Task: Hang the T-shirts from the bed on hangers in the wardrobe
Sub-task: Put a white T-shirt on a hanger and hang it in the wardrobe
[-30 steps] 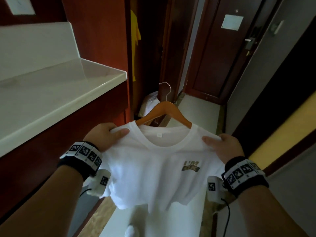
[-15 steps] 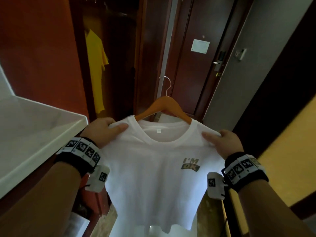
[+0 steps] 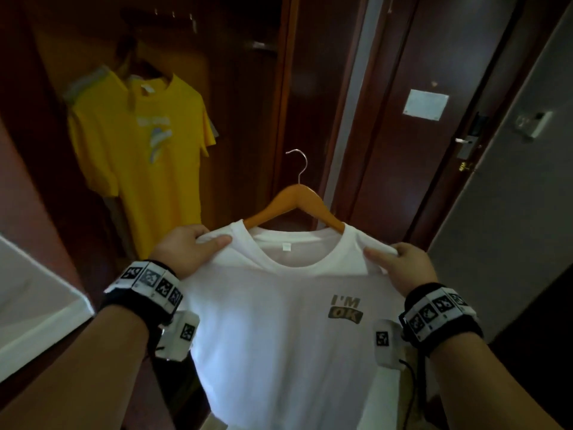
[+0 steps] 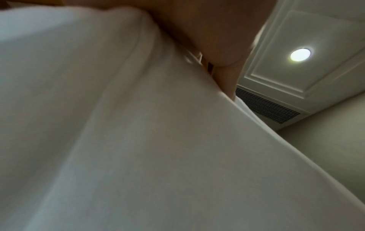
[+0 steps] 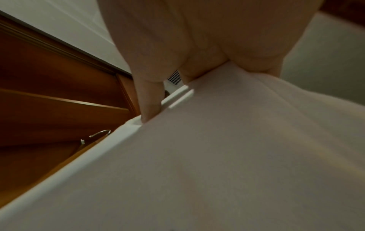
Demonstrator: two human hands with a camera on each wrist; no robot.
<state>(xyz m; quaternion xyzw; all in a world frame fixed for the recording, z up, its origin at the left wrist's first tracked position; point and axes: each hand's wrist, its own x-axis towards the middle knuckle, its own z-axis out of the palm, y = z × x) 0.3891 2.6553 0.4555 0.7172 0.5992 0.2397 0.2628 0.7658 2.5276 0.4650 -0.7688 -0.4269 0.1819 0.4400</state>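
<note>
Both the left hand point(image 3: 183, 249) and right hand point(image 3: 409, 263) are gripping the white T-shirt point(image 3: 288, 321) on its wooden hanger point(image 3: 294, 203) at center frame, now facing the open wardrobe point(image 3: 242, 88), where a yellow T-shirt point(image 3: 139, 156) is hanging upper left, so hooking looks next.

I hold a white cotton T-shirt point(image 3: 279, 321) printed "I'M OK" out in front of me, my left hand point(image 3: 183, 252) pinching its one shoulder and my right hand point(image 3: 406, 268) pinching the other. The shirt sits on a curved wooden hanger with a silver wire hook point(image 3: 294, 203), whose arms run into the neck opening. Beyond it a yellow short-sleeved T-shirt point(image 3: 145, 156) hangs inside the dark reddish-brown wooden wardrobe point(image 3: 248, 88), left of a dark wooden door point(image 3: 434, 181).
</note>
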